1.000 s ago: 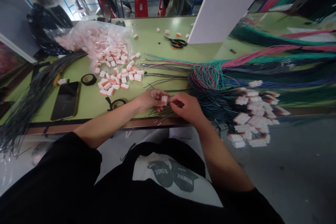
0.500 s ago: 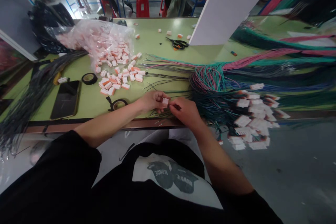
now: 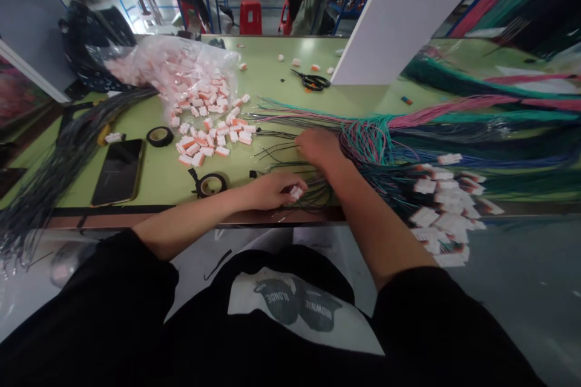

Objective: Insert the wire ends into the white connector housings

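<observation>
Near the front edge of the green table, my left hand [image 3: 276, 190] pinches a small white connector housing [image 3: 296, 192]. Farther back, my right hand [image 3: 319, 146] lies over the thin dark wires [image 3: 284, 135], its fingers bent down among them. What those fingers grip, if anything, is hidden. To the right of that hand spreads a bundle of green and pink wires [image 3: 370, 136]. Loose white-and-orange connectors [image 3: 213, 136] lie in a heap to the left, spilling from a clear plastic bag [image 3: 181, 60].
Black tape rolls [image 3: 211, 184] and a phone [image 3: 118, 172] lie on the left. Black-handled scissors [image 3: 313, 80] rest near a white upright panel [image 3: 376, 24]. Wired connectors [image 3: 447, 205] hang over the front edge at right. Dark wires [image 3: 68, 151] drape off the left side.
My right hand has left the connector and moved away from me onto the wires. My left hand has come slightly nearer the table edge, still holding the connector.
</observation>
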Available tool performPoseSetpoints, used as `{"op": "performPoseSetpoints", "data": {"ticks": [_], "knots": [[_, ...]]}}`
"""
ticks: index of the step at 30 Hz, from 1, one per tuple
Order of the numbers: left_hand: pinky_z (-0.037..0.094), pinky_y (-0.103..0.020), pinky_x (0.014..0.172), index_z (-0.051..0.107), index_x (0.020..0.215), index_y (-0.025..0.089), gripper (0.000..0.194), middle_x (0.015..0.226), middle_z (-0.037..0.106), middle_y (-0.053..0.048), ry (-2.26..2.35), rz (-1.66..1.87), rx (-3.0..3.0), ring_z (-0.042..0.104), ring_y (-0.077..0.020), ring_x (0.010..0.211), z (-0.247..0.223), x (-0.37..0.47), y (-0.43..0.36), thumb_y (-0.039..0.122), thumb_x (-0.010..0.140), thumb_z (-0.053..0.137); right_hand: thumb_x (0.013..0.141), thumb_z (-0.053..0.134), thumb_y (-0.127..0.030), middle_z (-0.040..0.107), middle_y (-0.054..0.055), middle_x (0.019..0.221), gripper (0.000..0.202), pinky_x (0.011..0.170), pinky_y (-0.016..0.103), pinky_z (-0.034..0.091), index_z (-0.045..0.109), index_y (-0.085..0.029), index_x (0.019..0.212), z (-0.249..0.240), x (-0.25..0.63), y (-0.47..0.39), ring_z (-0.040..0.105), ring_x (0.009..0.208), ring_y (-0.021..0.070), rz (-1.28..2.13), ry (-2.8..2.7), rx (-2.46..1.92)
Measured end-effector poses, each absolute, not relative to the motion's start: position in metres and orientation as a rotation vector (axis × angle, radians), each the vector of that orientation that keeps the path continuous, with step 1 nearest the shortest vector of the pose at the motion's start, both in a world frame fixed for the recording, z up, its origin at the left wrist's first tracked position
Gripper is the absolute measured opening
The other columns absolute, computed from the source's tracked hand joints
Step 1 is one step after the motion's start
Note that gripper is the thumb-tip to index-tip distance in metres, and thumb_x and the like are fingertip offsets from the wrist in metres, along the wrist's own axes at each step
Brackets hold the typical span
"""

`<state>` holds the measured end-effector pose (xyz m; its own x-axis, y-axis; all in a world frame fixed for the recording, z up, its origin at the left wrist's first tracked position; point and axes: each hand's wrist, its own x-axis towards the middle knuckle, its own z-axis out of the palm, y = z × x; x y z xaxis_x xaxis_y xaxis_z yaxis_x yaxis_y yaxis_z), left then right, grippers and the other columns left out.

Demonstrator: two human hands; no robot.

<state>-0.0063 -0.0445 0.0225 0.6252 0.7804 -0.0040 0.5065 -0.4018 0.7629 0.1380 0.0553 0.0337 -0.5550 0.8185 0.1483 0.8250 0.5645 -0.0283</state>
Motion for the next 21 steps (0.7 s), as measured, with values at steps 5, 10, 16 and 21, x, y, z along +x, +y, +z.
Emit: {"op": "performPoseSetpoints", "data": {"ticks": [5, 10, 16, 21], "knots": [[0.043, -0.027, 0.077, 0.059, 0.101, 0.016, 0.03, 0.093, 0.063, -0.003, 1.008, 0.426, 2.118, 0.056, -0.0151, 0.083, 0.02, -0.007, -0.041, 0.012, 0.072, 0.051, 0.083, 0.033, -0.007, 0.066, 0.018, 0.097, 0.034, 0.065, 0.033, 0.035, 0.066, -0.006, 0.092, 0.032, 0.116, 0.053, 0.059, 0.087, 0.0265, -0.44, -3.057, -1.243], [0.043, -0.027, 0.078, 0.059, 0.101, 0.016, 0.031, 0.094, 0.062, -0.003, 1.002, 0.416, 2.118, 0.056, -0.0153, 0.084, 0.018, -0.006, -0.038, 0.013, 0.071, 0.052, 0.084, 0.033, -0.011, 0.065, 0.019, 0.098, 0.034, 0.064, 0.032, 0.035, 0.064, -0.005, 0.096, 0.028, 0.111, 0.052, 0.058, 0.091, 0.0263, -0.43, -3.069, -1.182], [0.046, -0.025, 0.069, 0.058, 0.099, 0.015, 0.028, 0.086, 0.06, -0.001, 0.987, 0.458, 1.961, 0.056, -0.0119, 0.073, 0.019, -0.006, -0.04, 0.012, 0.071, 0.053, 0.076, 0.043, -0.017, 0.067, 0.012, 0.086, 0.024, 0.063, 0.029, 0.036, 0.065, -0.012, 0.085, 0.021, 0.12, 0.067, 0.057, 0.077, 0.0205, -0.038, -2.664, -1.326], [0.043, -0.02, 0.049, 0.055, 0.099, 0.012, 0.03, 0.061, 0.05, 0.006, 1.004, 0.568, 1.542, 0.049, -0.006, 0.048, 0.01, -0.003, -0.033, 0.004, 0.07, 0.051, 0.072, 0.05, -0.028, 0.065, 0.001, 0.073, 0.023, 0.059, 0.026, 0.041, 0.063, -0.017, 0.089, 0.028, 0.129, 0.058, 0.053, 0.06, 0.0123, 0.732, -2.224, -0.996]]}}
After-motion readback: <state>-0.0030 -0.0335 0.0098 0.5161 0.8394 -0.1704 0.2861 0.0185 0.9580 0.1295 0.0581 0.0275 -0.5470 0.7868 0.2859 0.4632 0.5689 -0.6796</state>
